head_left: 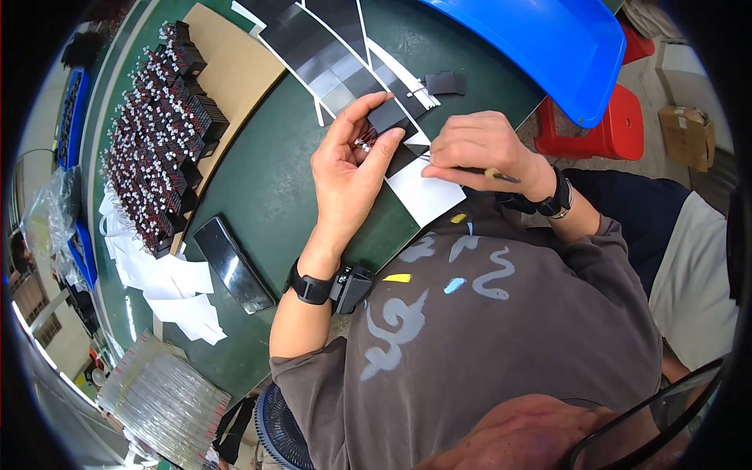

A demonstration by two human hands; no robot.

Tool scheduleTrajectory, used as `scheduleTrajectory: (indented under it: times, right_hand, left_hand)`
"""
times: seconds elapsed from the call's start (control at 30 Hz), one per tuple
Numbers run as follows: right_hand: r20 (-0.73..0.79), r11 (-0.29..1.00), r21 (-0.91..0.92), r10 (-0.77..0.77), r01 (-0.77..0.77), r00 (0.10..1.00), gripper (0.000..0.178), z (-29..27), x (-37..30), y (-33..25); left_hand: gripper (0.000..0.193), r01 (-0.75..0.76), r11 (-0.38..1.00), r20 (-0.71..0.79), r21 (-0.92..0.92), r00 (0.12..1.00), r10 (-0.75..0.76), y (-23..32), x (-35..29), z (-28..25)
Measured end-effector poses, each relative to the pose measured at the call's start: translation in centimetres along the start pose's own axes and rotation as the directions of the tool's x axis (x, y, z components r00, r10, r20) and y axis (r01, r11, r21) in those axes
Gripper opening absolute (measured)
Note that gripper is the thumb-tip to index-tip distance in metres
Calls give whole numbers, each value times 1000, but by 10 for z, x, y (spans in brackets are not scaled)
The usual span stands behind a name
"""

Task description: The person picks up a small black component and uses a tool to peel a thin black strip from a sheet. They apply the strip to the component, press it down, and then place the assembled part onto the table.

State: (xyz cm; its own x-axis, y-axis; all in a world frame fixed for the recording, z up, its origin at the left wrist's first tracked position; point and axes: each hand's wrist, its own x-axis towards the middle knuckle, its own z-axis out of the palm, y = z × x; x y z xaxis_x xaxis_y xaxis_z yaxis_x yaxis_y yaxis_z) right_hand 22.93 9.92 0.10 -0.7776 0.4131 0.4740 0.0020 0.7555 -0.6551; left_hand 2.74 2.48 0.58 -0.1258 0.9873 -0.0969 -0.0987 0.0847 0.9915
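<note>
My left hand holds a small black component with thin wire leads between thumb and fingers, above the green table. Close beside it, my right hand grips a thin tool like tweezers, its tip pointing toward the component. Under both hands lies a white and black sheet. Both wrists wear black bands.
Rows of several small black parts stand on a cardboard sheet at the left. A black phone and loose white papers lie near the table's front edge. Black and grey sheets lie farther back. A blue bin and red stool are at right.
</note>
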Motion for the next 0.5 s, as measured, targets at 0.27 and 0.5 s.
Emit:
scheduleTrajectory:
  times: [0.27, 0.5]
  right_hand:
    - [-270, 919, 311, 329, -241, 905, 15, -2, -8, 2]
    - [-57, 822, 261, 536, -505, 843, 14, -8, 6, 0]
  left_hand:
    - [42, -6, 1000, 8, -6, 1000, 6, -1, 2, 0]
    - [39, -59, 998, -11, 1, 998, 59, -3, 4, 6]
